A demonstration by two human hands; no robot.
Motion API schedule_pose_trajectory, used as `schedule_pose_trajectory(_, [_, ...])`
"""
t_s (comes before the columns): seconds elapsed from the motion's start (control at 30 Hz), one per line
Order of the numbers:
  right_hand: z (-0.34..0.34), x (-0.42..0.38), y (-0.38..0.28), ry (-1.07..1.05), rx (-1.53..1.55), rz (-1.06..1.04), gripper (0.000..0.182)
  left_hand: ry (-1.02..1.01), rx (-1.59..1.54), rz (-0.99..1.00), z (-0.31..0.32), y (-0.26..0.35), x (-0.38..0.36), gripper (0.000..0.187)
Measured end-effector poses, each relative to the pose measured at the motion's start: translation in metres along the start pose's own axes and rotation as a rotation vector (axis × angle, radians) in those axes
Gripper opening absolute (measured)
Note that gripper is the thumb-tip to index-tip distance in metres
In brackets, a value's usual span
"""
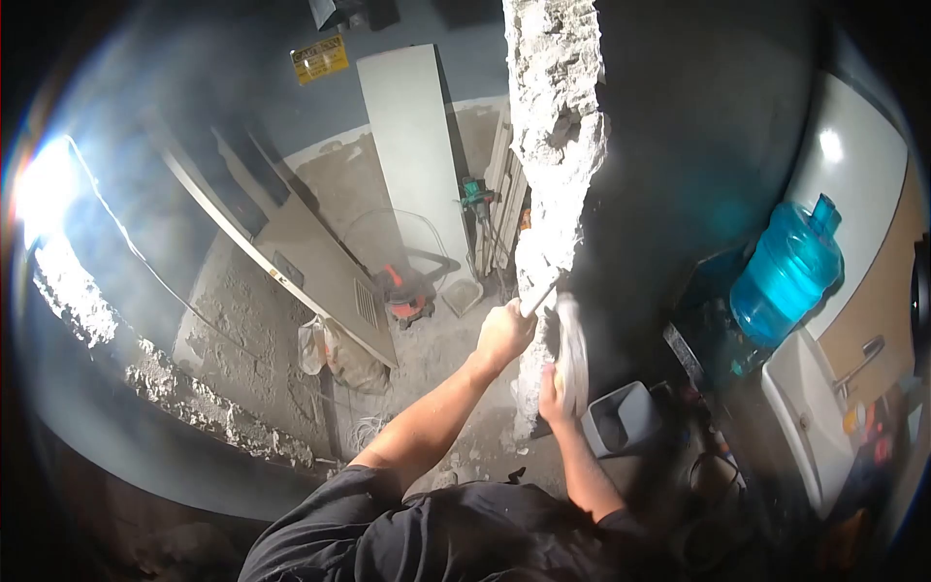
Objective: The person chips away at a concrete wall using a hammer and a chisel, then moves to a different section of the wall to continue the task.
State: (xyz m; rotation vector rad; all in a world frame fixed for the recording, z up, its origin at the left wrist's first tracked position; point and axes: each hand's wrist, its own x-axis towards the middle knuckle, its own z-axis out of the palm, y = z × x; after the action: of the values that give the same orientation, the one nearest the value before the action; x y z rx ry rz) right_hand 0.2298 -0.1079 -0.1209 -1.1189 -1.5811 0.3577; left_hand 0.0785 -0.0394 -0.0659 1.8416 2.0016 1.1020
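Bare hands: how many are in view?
2: the bare left hand, gripping a slim rod-like tool by the jagged white wall edge; the right hand, lower and further right, holding a pale blurred object.

The left arm stretches forward and inward from the body, its bare forearm slanting up to a wrist nearly in line with it. The left hand is curled into a firm grip, knuckles rounded. The right arm slants forward and inward from the other side. The right hand sits lower and closer to the body, thumb pointing up, fingers bent and partly hidden, near the left hand but apart from it
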Motion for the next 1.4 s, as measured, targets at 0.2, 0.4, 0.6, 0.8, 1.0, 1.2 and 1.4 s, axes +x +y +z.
schedule_pose_trajectory(0.2, [0.017,-0.010,0.027,0.200,0.278,-0.036,0.021,-0.021,0.028,-0.021,-0.012,0.003,0.005,0.028])
schedule_pose_trajectory(0.4, [0.015,0.002,0.011,-0.125,0.105,0.436,0.043,0.048,-0.081,-0.005,0.003,-0.020,0.013,0.025])
schedule_pose_trajectory(0.6, [-0.006,-0.048,0.030,0.122,0.035,0.116,0.033,0.006,-0.379,0.023,-0.026,-0.046,-0.007,0.021])
schedule_pose_trajectory(0.8, [-0.040,-0.087,0.048,0.111,0.155,0.234,0.032,-0.033,-0.205,0.347,-0.006,-0.022,-0.035,0.017])
schedule_pose_trajectory(1.0, [-0.055,-0.094,0.063,-0.069,0.117,0.555,0.024,0.019,-0.243,0.374,-0.001,0.001,-0.016,0.017])
schedule_pose_trajectory(1.2, [-0.048,-0.083,0.051,0.092,0.175,0.330,0.014,0.025,-0.249,0.338,0.004,0.005,-0.005,0.017])
schedule_pose_trajectory(1.4, [-0.053,-0.059,-0.008,0.129,-0.313,-0.197,0.011,-0.030,-0.211,0.287,0.026,-0.013,-0.001,0.028])
